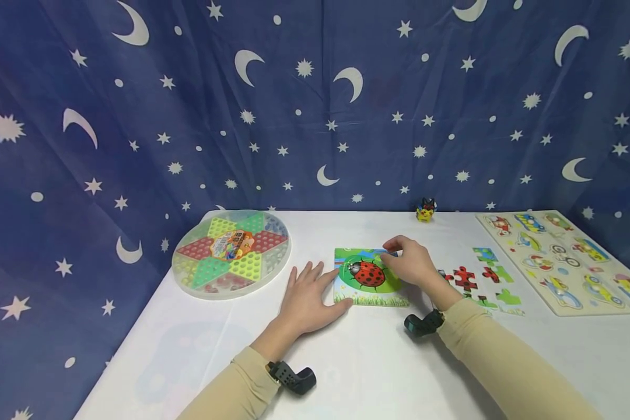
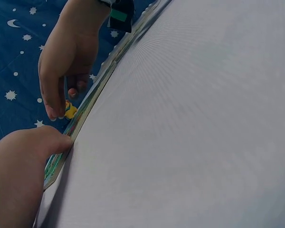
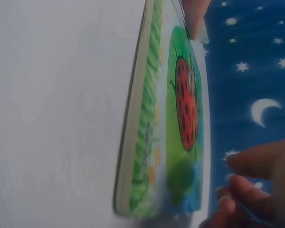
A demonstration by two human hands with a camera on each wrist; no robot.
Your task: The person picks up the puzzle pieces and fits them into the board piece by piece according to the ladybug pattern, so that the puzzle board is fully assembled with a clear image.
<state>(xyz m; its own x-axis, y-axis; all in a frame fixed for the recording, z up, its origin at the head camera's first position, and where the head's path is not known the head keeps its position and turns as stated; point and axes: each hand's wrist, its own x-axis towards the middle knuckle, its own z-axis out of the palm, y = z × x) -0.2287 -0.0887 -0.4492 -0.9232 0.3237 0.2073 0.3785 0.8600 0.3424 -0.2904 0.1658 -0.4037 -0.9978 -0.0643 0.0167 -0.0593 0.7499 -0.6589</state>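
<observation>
Left hand [image 1: 305,303] flat and spread at the near-left side of the ladybug board [image 1: 370,275], I see its thumb touching the board's edge, and the left wrist view shows me the same contact from low down. Right hand [image 1: 413,263] is raised over the board's far-right corner, thumb and fingers loosely curved, and from my right wrist view the tips look near the picture but apart from it. The board lies face up on the white table [image 1: 364,367], its red, black-spotted ladybug [image 1: 368,274] on a green patch, with grass along the near edge. Just right of it I have loose puzzle pieces [image 1: 465,280], red and black ones among green and blue, some partly hidden from me by the right forearm. Farther right I make out a wooden picture board [image 1: 580,265] with vehicles on it. To the left sits a round game board [image 1: 244,265] with a coloured star pattern, well apart from the left hand. Near the far edge stands a small yellow figure [image 1: 425,211], before a blue curtain [image 1: 294,160] with white moons and stars.
</observation>
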